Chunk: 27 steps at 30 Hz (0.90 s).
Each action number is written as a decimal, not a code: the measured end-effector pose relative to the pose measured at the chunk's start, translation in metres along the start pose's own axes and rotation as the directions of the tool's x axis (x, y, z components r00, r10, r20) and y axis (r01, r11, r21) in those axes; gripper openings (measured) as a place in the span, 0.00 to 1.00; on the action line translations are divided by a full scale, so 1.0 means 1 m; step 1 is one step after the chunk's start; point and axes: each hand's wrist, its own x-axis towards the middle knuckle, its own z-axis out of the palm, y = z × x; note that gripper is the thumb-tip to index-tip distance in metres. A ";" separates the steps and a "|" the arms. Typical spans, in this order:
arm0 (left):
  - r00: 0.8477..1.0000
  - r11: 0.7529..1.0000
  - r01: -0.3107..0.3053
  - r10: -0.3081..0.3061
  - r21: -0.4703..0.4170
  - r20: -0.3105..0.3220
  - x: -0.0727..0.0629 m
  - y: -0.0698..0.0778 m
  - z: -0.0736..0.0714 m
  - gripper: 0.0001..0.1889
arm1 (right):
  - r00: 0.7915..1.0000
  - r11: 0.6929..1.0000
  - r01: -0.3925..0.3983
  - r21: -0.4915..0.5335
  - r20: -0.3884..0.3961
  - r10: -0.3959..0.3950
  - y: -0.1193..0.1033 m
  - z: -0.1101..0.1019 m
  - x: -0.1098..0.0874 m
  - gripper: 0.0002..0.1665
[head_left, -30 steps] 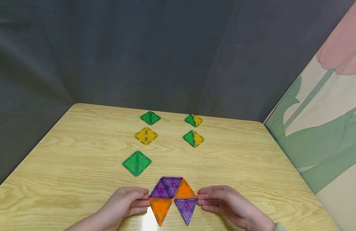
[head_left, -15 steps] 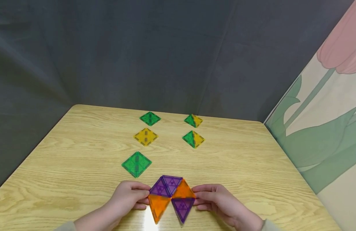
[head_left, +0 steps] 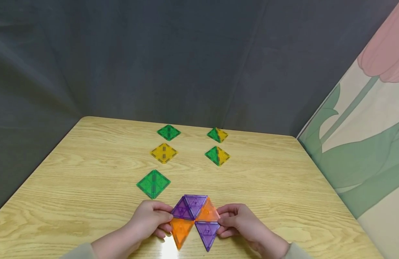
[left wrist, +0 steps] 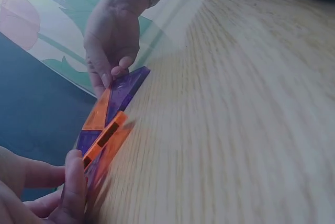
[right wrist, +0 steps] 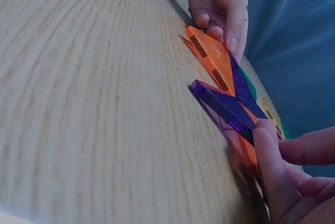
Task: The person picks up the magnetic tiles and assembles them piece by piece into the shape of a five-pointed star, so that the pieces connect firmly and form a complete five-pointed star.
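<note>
Translucent triangular magnetic tiles are joined in a fan between the two hands: three purple and two orange, meeting at one point with a gap facing the person. My left hand [head_left: 150,220] pinches the fan's left corner, where a purple tile [head_left: 183,209] meets the lower orange tile [head_left: 181,232]. My right hand [head_left: 239,222] pinches the right corner, between the other orange tile [head_left: 208,212] and the lower purple tile [head_left: 207,233]. Another purple tile [head_left: 195,203] tops the fan. In the right wrist view, the orange tile's near tip [right wrist: 201,43] stands slightly above the tabletop, over its reflection.
Beyond the hands, diamonds of paired tiles lie flat on the wooden table [head_left: 267,172]: a large green one [head_left: 153,184], a yellow one [head_left: 164,153], a far green one [head_left: 168,132], and two green-yellow ones [head_left: 217,155]. Dark cloth [head_left: 186,64] hangs behind; a flowered panel [head_left: 364,144] stands right.
Both hands have shifted inward and slightly away from the person, from fingers at the fan's sides to thumb-and-finger pinches. The fan has moved slightly; the diamonds behind stay put.
</note>
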 end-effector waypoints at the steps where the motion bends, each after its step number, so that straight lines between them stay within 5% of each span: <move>1: 1.000 1.000 0.001 -0.001 -0.001 -0.003 0.000 0.000 0.000 0.16 | 1.000 1.000 0.002 -0.006 0.001 -0.002 0.000 0.000 0.000 0.16; 12: 1.000 1.000 0.000 0.000 0.016 0.007 0.002 0.002 0.002 0.16 | 1.000 0.999 0.005 -0.043 0.007 -0.005 -0.003 -0.002 -0.001 0.12; 20: 1.000 1.000 0.000 0.000 -0.020 0.010 0.000 0.000 0.002 0.16 | 0.996 0.981 0.088 -0.172 0.038 -0.083 -0.007 0.000 -0.007 0.12; 27: 1.000 0.999 0.020 -0.020 -0.044 0.015 0.000 -0.003 0.002 0.16 | 0.997 0.973 0.075 -0.218 0.030 -0.070 -0.007 0.001 -0.007 0.10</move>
